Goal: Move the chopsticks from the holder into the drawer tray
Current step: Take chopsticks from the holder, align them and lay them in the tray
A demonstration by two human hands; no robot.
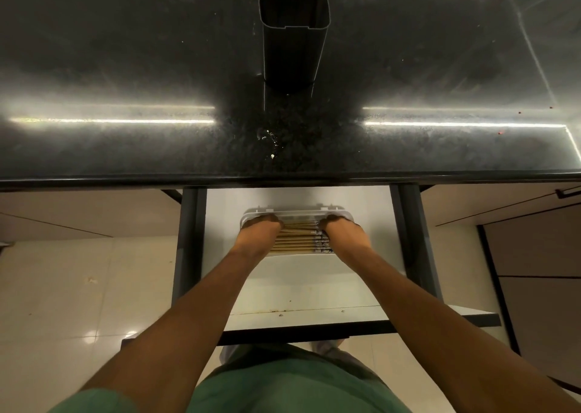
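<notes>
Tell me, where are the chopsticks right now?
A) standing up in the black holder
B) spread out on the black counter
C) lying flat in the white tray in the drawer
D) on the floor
C: the chopsticks lie side by side in the white tray in the open drawer, between the left hand and the right hand.

Chopsticks [297, 236] in tray [295, 214], inside drawer [314, 287]

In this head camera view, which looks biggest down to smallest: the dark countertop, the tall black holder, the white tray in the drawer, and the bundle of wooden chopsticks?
1. Dark speckled stone countertop, by far.
2. Tall black rectangular holder.
3. White plastic tray in the open drawer.
4. Bundle of light wooden chopsticks inside it.

The holder stands nearer the camera, so its lead over the tray is unsure.
</notes>
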